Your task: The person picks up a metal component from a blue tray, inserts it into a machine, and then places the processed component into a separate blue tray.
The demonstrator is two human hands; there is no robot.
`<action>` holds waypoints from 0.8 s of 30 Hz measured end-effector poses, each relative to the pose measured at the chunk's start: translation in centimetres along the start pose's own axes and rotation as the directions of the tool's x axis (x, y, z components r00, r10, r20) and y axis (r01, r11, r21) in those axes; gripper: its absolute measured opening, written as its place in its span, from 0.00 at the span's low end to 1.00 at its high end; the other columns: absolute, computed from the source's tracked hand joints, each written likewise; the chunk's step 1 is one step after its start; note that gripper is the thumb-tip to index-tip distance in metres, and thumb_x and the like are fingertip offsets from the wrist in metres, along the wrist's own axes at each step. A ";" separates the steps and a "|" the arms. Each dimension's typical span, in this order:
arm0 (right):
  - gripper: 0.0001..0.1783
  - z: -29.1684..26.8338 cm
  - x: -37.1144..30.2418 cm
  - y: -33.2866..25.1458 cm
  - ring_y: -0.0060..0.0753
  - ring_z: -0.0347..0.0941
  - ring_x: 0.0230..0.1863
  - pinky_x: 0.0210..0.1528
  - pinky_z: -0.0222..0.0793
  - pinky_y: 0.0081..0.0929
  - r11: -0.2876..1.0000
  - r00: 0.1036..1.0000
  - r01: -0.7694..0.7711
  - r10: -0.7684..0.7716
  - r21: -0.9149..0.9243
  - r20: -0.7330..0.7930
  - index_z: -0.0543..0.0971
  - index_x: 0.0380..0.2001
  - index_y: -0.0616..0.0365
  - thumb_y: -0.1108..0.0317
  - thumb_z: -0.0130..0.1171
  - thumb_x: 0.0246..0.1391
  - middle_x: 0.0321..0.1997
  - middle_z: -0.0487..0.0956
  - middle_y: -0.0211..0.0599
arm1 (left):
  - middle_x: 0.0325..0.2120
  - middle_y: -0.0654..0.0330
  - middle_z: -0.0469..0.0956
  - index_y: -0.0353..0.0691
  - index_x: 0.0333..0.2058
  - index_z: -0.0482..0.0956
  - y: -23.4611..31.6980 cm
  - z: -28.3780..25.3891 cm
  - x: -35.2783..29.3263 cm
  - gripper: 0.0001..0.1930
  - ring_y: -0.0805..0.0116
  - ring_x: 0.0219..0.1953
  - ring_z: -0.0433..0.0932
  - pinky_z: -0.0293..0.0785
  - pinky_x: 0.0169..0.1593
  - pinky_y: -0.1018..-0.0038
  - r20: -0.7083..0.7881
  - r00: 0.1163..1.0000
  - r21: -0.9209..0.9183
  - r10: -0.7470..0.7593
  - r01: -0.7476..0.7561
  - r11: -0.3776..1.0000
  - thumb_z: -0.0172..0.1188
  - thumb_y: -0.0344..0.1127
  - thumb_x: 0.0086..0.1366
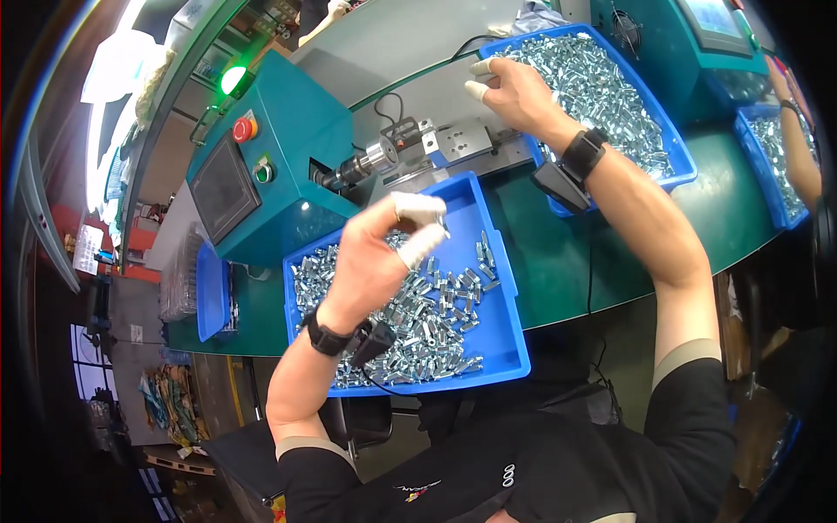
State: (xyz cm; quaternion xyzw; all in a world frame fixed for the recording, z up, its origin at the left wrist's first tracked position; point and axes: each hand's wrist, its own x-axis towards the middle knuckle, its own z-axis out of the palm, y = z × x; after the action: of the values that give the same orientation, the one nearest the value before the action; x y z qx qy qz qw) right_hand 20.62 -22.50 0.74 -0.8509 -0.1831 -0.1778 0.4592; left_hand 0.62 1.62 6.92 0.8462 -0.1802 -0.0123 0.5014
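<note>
My left hand [364, 261] is above the near blue tray [514, 349], its covered thumb and fingertips closed on a small shiny metal part [445, 225]. Several similar metal pieces [418, 327] lie heaped below it. My right hand [523, 98] hovers at the left rim of the far blue tray [684, 166], which is full of small metal parts [602, 83]. Its capped fingertips are apart, and nothing shows between them. Between the hands sits a metal fixture block [459, 144], facing the round chuck [381, 155] of a green machine [301, 113].
The machine carries a dark screen [225, 199], a red button [245, 130] and a lit green lamp [234, 80]. Another blue tray [212, 292] stands at left. At right, another person's arm [802, 152] is by a further tray [776, 196]. A cable hangs over the green tabletop [558, 270].
</note>
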 end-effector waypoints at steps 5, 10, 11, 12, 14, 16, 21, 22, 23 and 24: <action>0.27 0.0 -0.4 0.0 0.51 0.86 0.49 0.54 0.80 0.41 0.998 1.000 -0.013 0.014 0.060 -0.010 0.85 0.55 0.65 0.53 0.68 0.62 0.45 0.88 0.54 | 0.43 0.61 0.86 0.37 0.48 0.87 -1.1 -1.3 6.6 0.10 0.72 0.43 0.84 0.80 0.49 0.74 -0.098 0.995 0.263 0.037 -0.011 0.965 0.69 0.26 0.69; 0.25 -0.3 -0.6 -0.8 0.58 0.85 0.49 0.54 0.80 0.45 0.995 1.000 0.006 -0.003 0.103 -0.030 0.86 0.50 0.66 0.53 0.68 0.60 0.44 0.88 0.58 | 0.38 0.58 0.84 0.37 0.48 0.87 -3.1 -2.4 11.2 0.11 0.65 0.39 0.84 0.80 0.45 0.70 -0.025 0.980 0.538 0.199 -0.154 0.829 0.68 0.25 0.68; 0.25 -0.3 -0.6 -0.8 0.58 0.85 0.49 0.54 0.80 0.46 0.995 1.000 0.004 -0.002 0.098 -0.025 0.87 0.50 0.65 0.53 0.68 0.60 0.44 0.88 0.58 | 0.37 0.57 0.84 0.38 0.50 0.87 -3.3 -2.4 11.7 0.13 0.64 0.39 0.84 0.80 0.45 0.69 0.023 0.974 0.631 0.225 -0.189 0.753 0.68 0.24 0.68; 0.25 -0.3 -0.6 -0.7 0.58 0.85 0.49 0.54 0.80 0.46 0.995 1.000 0.000 0.003 0.099 -0.026 0.87 0.50 0.65 0.53 0.68 0.60 0.44 0.88 0.58 | 0.37 0.57 0.84 0.38 0.50 0.87 -3.6 -2.4 12.1 0.13 0.64 0.39 0.84 0.80 0.45 0.69 0.028 0.974 0.631 0.223 -0.190 0.752 0.68 0.24 0.68; 0.26 -0.2 -0.6 -0.5 0.59 0.85 0.48 0.53 0.79 0.47 0.994 0.998 0.046 -0.040 0.100 -0.058 0.86 0.50 0.65 0.53 0.68 0.60 0.43 0.87 0.58 | 0.36 0.56 0.82 0.39 0.48 0.87 -3.8 -2.1 12.8 0.12 0.58 0.39 0.82 0.79 0.45 0.65 0.110 0.955 0.755 0.276 -0.261 0.602 0.68 0.25 0.66; 0.26 -0.1 -0.6 -0.5 0.59 0.85 0.47 0.52 0.79 0.47 0.993 0.995 0.066 -0.058 0.102 -0.075 0.86 0.51 0.65 0.53 0.68 0.60 0.42 0.87 0.58 | 0.35 0.55 0.82 0.39 0.47 0.87 -4.1 -2.0 13.2 0.12 0.55 0.39 0.82 0.78 0.45 0.63 0.157 0.943 0.804 0.295 -0.295 0.516 0.69 0.26 0.65; 0.27 0.0 -0.7 -0.5 0.59 0.85 0.47 0.52 0.79 0.47 0.991 0.999 0.023 -0.019 0.129 -0.029 0.85 0.52 0.66 0.52 0.68 0.60 0.41 0.87 0.58 | 0.35 0.56 0.80 0.40 0.45 0.87 -4.5 -2.5 13.7 0.10 0.52 0.40 0.79 0.76 0.46 0.60 0.129 0.960 0.761 0.250 -0.258 0.595 0.70 0.28 0.64; 0.27 0.0 -0.7 -0.5 0.59 0.85 0.47 0.53 0.79 0.47 0.991 1.000 0.021 -0.018 0.133 -0.023 0.85 0.52 0.66 0.52 0.68 0.60 0.41 0.87 0.57 | 0.35 0.56 0.80 0.40 0.44 0.87 -4.6 -2.6 13.9 0.10 0.53 0.41 0.79 0.76 0.46 0.60 0.123 0.971 0.747 0.206 -0.227 0.624 0.70 0.29 0.64; 0.28 0.1 -0.7 -0.4 0.59 0.85 0.47 0.53 0.79 0.47 0.990 1.000 0.020 -0.018 0.137 -0.016 0.85 0.52 0.66 0.52 0.68 0.60 0.41 0.87 0.57 | 0.34 0.56 0.80 0.40 0.44 0.87 -4.6 -2.7 13.9 0.10 0.53 0.41 0.79 0.76 0.46 0.60 0.117 0.980 0.733 0.160 -0.195 0.651 0.70 0.29 0.64; 0.28 0.2 -0.7 -0.3 0.59 0.85 0.47 0.53 0.79 0.47 0.990 1.000 0.021 -0.019 0.138 -0.016 0.85 0.52 0.66 0.52 0.68 0.60 0.41 0.87 0.57 | 0.34 0.56 0.80 0.40 0.44 0.87 -4.5 -2.8 13.9 0.10 0.53 0.41 0.79 0.76 0.46 0.60 0.117 0.980 0.734 0.160 -0.194 0.651 0.70 0.29 0.64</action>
State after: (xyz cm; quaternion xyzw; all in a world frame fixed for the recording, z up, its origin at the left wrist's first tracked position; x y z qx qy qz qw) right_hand 19.93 -22.23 0.52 -0.8139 -0.1999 -0.1756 0.5165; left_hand 15.48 1.50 6.63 0.9544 -0.2616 0.0933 0.1092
